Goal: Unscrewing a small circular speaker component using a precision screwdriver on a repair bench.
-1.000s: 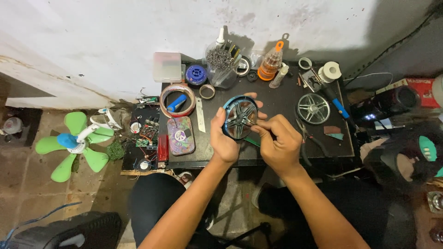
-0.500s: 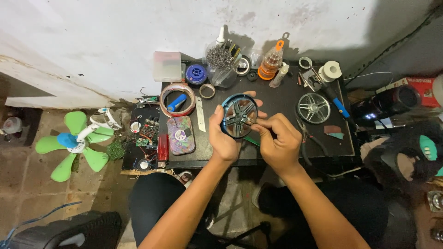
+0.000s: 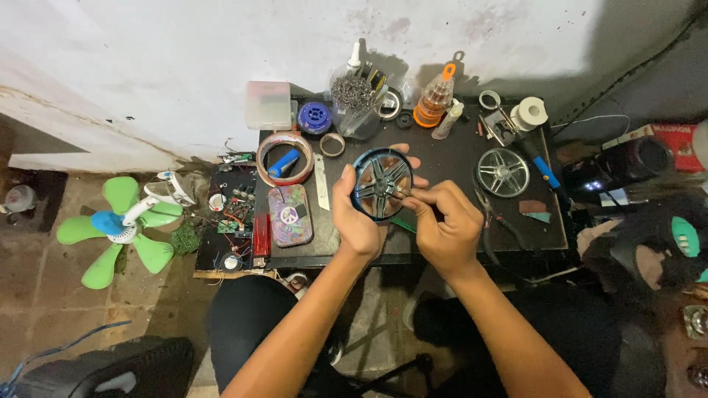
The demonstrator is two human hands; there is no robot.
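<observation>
My left hand (image 3: 355, 215) grips a round blue and silver spoked wheel (image 3: 380, 184) by its rim, holding it upright above the small black table (image 3: 442, 158). My right hand (image 3: 442, 217) is closed beside it, its fingertips pinching something small against the wheel's hub. What it pinches is too small to name. A second silver spoked wheel (image 3: 502, 172) lies flat on the table to the right, apart from both hands.
Rolls of tape (image 3: 286, 157), a blue spool (image 3: 316, 116), an orange-capped bottle (image 3: 436, 99), a clear box (image 3: 268, 105), pliers (image 3: 495, 217) and a patterned case (image 3: 289, 214) crowd the table. Circuit boards (image 3: 236, 210) and a green fan (image 3: 118, 225) lie left on the floor.
The wheel has turned slightly in my left hand and my right fingertips stay at its hub. Both hands remain in nearly the same place.
</observation>
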